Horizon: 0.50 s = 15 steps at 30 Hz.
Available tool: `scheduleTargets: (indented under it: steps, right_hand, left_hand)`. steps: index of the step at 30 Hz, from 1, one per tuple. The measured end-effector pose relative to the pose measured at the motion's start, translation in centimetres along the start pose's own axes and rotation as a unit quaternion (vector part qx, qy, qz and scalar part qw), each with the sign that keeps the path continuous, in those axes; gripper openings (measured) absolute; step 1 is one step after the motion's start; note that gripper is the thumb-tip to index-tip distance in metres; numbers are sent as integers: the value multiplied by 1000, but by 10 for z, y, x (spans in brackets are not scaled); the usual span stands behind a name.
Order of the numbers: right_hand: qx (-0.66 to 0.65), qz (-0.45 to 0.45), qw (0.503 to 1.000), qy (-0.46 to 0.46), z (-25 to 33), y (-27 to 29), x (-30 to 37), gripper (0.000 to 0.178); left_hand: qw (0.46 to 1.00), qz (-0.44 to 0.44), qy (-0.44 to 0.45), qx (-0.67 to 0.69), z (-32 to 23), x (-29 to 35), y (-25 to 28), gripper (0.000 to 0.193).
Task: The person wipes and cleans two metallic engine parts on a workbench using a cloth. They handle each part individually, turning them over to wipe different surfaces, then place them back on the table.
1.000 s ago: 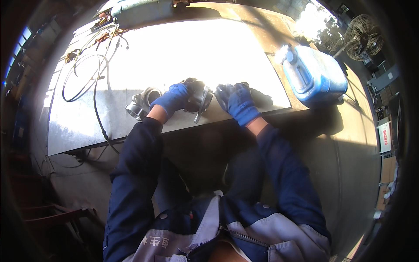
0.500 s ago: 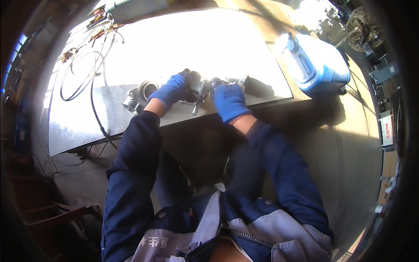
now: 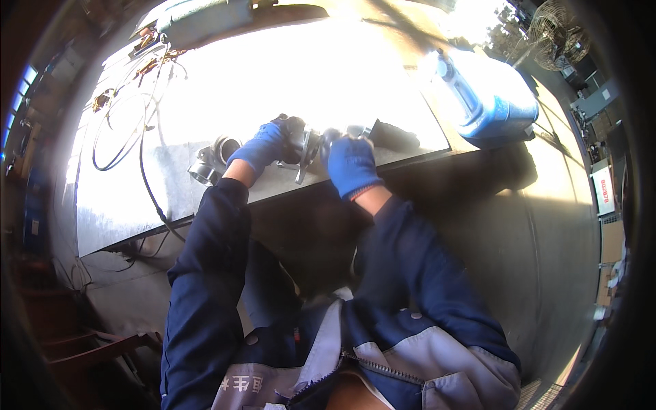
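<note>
My left hand [image 3: 261, 149], in a blue glove, is closed around a grey metal pipe fitting [image 3: 292, 131] over the near part of the metal sheet. A flat flange with a lever-like arm [image 3: 301, 171] juts from the fitting toward me. Just to its right, my right hand [image 3: 354, 166], also gloved in blue, is closed on a dark, rounded metal piece [image 3: 329, 141]. Glare and fingers hide much of that piece, and a narrow gap shows between it and the fitting. Left of my left hand rest ring-shaped metal fittings [image 3: 205, 166].
The bright metal sheet [image 3: 123, 212] covers the table. A dark hose [image 3: 145, 164] loops over its left side and off the front edge. A blue plastic jug [image 3: 502, 109] stands at the right. At the back lies a grey-green cylinder [image 3: 205, 22]; a caged fan [image 3: 559, 34] is far right.
My right hand and its rounded piece have drawn slightly away from the fitting and down toward me. My left hand keeps its grip. The whole view has shifted slightly.
</note>
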State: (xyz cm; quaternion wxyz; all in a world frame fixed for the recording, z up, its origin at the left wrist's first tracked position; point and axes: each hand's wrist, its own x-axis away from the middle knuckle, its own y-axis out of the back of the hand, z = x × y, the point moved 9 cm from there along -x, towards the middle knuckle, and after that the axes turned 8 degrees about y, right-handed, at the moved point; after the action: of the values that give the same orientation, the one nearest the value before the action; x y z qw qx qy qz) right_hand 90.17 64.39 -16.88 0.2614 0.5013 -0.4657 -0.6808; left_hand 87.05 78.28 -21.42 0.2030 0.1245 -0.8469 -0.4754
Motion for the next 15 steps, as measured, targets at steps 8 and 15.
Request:
scheduleTargets:
  steps: [8,15]
  right_hand:
    - [95,102,982,129,45,-16,7,18]
    - [14,110,993,40,22,-20,-3,23]
  left_hand:
    - [997,-17,-41,63,24,0,-1,76]
    - [995,-36,-41,82,20,10,6,72]
